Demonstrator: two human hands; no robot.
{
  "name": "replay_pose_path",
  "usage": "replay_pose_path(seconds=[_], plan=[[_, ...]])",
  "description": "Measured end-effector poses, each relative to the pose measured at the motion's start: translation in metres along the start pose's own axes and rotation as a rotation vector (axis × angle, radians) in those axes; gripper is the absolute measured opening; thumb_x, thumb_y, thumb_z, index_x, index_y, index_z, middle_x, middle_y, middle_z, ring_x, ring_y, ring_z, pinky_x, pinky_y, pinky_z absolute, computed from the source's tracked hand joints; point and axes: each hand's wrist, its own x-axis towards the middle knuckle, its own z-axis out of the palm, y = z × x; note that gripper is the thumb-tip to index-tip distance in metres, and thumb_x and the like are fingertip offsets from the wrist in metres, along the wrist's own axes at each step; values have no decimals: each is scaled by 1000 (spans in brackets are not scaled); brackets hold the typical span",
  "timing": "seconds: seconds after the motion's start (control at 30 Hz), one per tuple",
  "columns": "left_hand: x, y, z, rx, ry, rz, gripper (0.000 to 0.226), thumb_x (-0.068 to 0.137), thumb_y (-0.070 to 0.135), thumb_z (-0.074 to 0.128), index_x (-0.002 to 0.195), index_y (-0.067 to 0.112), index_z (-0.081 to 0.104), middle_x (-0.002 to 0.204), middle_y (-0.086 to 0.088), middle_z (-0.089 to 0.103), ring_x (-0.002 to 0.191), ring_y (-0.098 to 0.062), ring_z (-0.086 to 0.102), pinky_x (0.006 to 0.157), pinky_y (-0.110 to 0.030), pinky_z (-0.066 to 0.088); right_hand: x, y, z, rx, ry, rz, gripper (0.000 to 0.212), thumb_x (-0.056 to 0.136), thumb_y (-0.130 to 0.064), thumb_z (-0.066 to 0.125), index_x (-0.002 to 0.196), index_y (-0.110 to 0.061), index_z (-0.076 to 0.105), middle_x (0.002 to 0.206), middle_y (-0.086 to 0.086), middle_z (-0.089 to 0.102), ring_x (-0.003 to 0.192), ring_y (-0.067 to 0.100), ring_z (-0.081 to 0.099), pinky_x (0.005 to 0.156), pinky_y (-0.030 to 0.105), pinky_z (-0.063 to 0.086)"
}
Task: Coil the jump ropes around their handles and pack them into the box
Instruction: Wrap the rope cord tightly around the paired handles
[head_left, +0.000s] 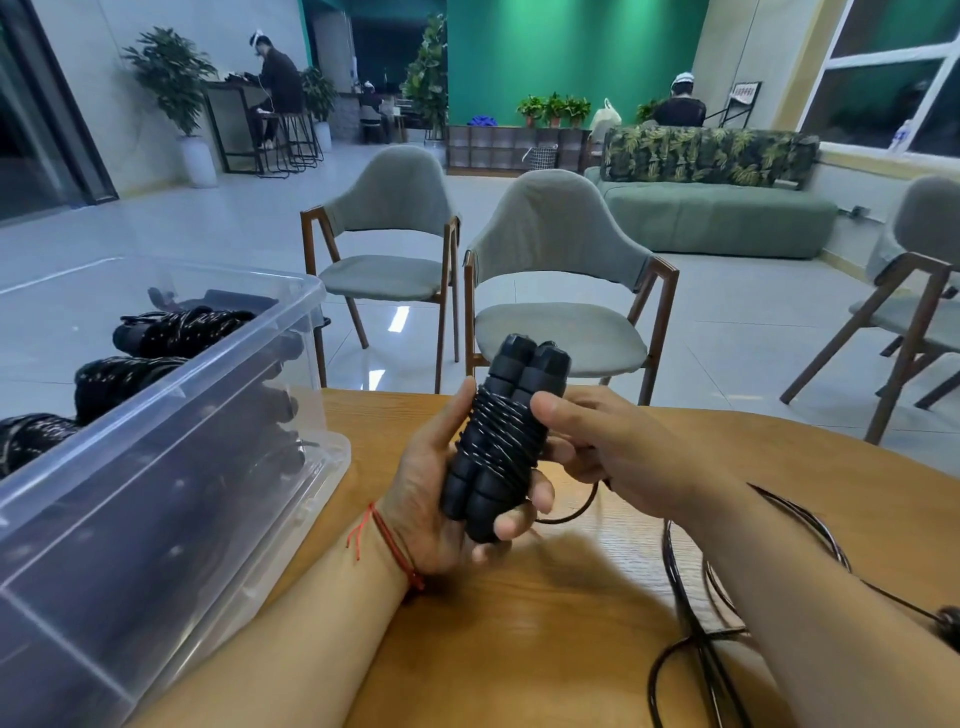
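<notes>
The left hand (441, 499) grips a pair of black jump-rope handles (524, 369), held side by side and nearly upright above the wooden bench (519, 634). The palm is behind them, and the fingertips wrap round their lower ends. A black cord (498, 434) flecked with white is wound in many tight turns around the middle of the two handles. Both the top caps and the rounded bottom ends are bare.

The right hand (613, 452) is against the right side of the coil, with its thumb lying on the turns. Its fingers are curled, and the cord comes out from beneath them. It hangs in a small loop below the hand, then trails away in loose curves over the right part of the bench.

A red string bracelet (389, 540) circles the left wrist.

At the left stands a clear plastic box (218, 358), open at the top. Inside it lie several coiled jump ropes (176, 330), dark bundles in a row.

Beyond the bench stand grey-green chairs (561, 291) with wooden legs. A green sofa (717, 218) is farther back, and there are seated people at the far side of the room.
</notes>
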Motion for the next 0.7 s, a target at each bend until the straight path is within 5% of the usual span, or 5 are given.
replay_pose_path(seconds=[0.1,0.2,0.33,0.57,0.7], plan=[[3,-1,-1,53,118,84,80,101,78,37,134,9,59,91,-15,71,58,-19,69,43,-25,49,-2,-2,-3,-32,36,5,42,98,-60,64,112,-22,75,77,-12,63,62,6,44,60,20,36],[7,-2,0,192,291,217,73,102,74,38,143,18,59,92,-18,66,60,-23,64,45,-26,45,-2,-8,-5,-72,170,-5,31,100,-40,69,120,-19,78,93,-11,78,77,-1,68,69,14,45],[13,-5,1,366,557,365,72,96,76,45,133,19,68,95,-24,67,65,-29,60,55,-32,45,3,-2,-10,-231,357,3,28,95,-45,75,114,-26,82,105,-9,81,107,7,72,92,33,52],[17,-13,7,728,896,511,59,99,71,44,120,23,69,93,-13,75,73,-29,71,60,-44,53,9,3,7,-410,386,-28,25,110,-41,56,122,-34,77,110,-16,78,109,3,68,97,37,55],[19,-20,4,1068,971,619,51,99,72,49,126,30,60,93,5,70,80,-13,70,63,-27,55,6,-8,7,-287,318,-26,21,109,-38,57,116,-34,76,93,-31,74,94,-11,66,85,28,48]])
